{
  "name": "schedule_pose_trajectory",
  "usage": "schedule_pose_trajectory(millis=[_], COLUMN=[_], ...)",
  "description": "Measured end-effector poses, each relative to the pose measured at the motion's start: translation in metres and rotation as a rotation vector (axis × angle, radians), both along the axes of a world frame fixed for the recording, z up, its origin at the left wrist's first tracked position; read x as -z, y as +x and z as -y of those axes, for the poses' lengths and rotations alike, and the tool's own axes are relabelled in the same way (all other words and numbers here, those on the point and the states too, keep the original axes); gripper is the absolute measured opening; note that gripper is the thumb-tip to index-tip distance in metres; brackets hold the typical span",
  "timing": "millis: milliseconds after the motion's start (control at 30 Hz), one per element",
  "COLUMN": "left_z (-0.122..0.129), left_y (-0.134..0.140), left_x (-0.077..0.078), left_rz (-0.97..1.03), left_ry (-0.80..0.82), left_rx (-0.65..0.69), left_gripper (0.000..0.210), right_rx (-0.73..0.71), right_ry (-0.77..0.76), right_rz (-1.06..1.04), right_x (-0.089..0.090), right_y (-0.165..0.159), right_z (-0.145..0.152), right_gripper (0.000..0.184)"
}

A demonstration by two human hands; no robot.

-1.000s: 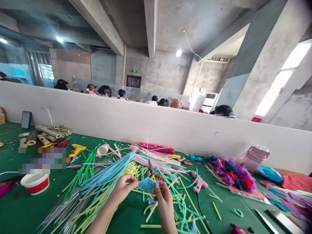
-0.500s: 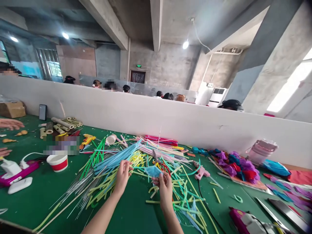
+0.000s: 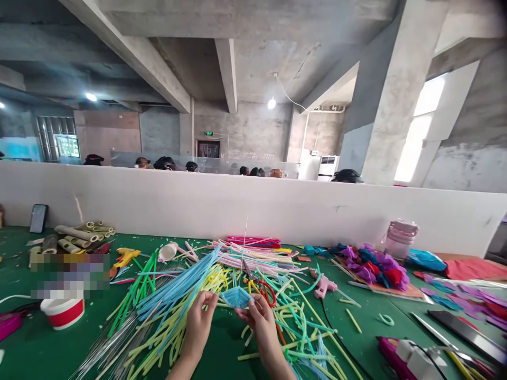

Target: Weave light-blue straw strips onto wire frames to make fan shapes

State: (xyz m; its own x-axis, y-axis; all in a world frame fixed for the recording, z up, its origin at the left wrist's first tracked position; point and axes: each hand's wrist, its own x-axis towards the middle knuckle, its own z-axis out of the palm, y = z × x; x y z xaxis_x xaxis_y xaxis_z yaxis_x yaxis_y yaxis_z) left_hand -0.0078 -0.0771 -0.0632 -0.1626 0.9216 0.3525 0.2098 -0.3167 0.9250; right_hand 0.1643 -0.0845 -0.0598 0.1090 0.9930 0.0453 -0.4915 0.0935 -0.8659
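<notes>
My right hand [image 3: 259,319] pinches the right edge of a blue leaf-shaped piece [image 3: 236,297], which looks made of pipe cleaners, above the green table. Close to the piece's left tip is my left hand [image 3: 201,319], its thumb and fingers closed; whatever they may hold is too small to make out. Behind the hands lies a heap of blue pipe cleaners [image 3: 180,282] beside yellow-green pipe cleaners [image 3: 162,338]. Red-handled scissors [image 3: 266,292] rest in the heap just beyond my right hand.
A pink glue gun [image 3: 325,285] with a black cord lies to the right, a yellow glue gun [image 3: 125,258] to the left. There are a red-and-white tub [image 3: 63,315], bamboo pieces [image 3: 77,235], purple and red petals [image 3: 372,266] and a power strip [image 3: 392,354]. A white partition [image 3: 158,203] bounds the back.
The view has turned right and tilted up. My left hand has come nearer the blue piece's left tip, and my right hand still holds it. The co-worker's hands at left have left the view.
</notes>
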Motion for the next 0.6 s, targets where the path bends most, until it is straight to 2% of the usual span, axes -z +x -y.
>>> schedule_pose_trajectory(millis=[133,267,367,500,600], left_z=[-0.003,-0.015,-0.024,-0.025,-0.021], left_y=[0.007,0.014,0.016,0.014,0.012], left_x=[-0.003,-0.016,-0.021,-0.015,-0.011], left_rz=[0.054,0.230,0.247,0.252,0.194], left_ry=[-0.013,-0.075,-0.109,-0.215,-0.199], left_rx=[0.114,0.242,0.351,0.445,0.433], left_gripper=[0.044,0.038,0.033,0.034,0.032], right_rx=[-0.088,-0.067,-0.060,-0.107,-0.142], right_ry=[0.016,-0.026,-0.003,0.014,0.029], right_rz=[0.047,0.159,0.242,0.270,0.216], right_x=[0.002,-0.001,-0.010,-0.014,-0.011], right_y=[-0.006,-0.004,0.003,0.010,0.010], right_z=[0.003,-0.004,-0.012,-0.017,-0.017], right_gripper=[0.057,0.059,0.053,0.052,0.050])
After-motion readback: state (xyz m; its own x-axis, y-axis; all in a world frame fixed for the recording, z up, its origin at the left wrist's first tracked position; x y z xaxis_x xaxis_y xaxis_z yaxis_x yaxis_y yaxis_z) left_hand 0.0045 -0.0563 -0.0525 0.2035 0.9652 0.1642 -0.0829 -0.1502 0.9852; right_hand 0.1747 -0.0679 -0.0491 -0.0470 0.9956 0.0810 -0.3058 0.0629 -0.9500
